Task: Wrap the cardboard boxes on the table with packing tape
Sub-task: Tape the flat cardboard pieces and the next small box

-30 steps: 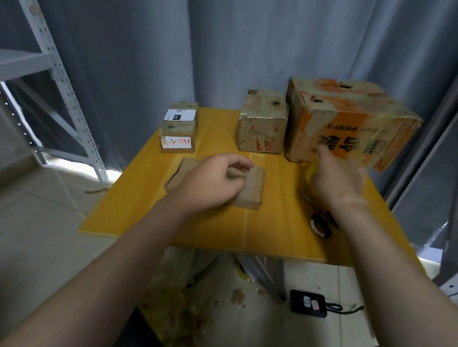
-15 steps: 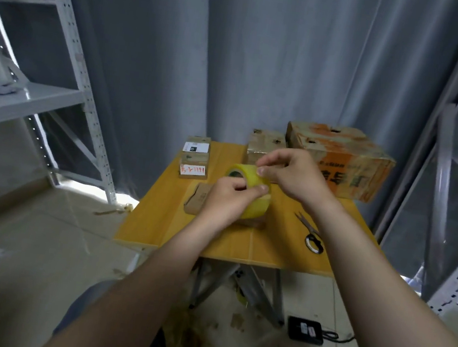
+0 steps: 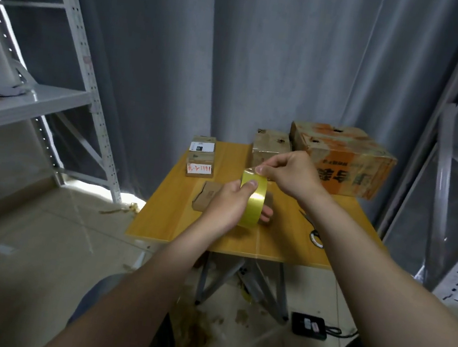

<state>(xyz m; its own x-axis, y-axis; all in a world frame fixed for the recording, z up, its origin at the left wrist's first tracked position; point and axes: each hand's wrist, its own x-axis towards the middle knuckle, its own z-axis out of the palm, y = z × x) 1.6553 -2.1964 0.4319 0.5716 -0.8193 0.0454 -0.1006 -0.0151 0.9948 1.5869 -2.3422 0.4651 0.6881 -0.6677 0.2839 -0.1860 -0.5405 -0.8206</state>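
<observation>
The step in hand is preparation of the tape: no strip is yet applied to any box in view. The left hand point(image 3: 226, 205) grips the roll of packing tape point(image 3: 254, 205), thumb on its outer face and fingers curled round the far side, holding it above the desk point(image 3: 174, 224). The right hand point(image 3: 292, 173) pinches the leading edge at the top of the roll between thumb and forefinger. Directly beneath the roll lies the flat cardboard box point(image 3: 208, 197), partly hidden by the left hand. The small labelled box point(image 3: 201, 156), the medium box point(image 3: 270, 146) and the large orange-printed box point(image 3: 346, 159) stand along the rear of the desk. The scissors point(image 3: 315, 237) lie near the right edge. The next move probably calls for drawing out a length of tape while the roll is held steady, then lowering the edge onto the flat box.
</observation>
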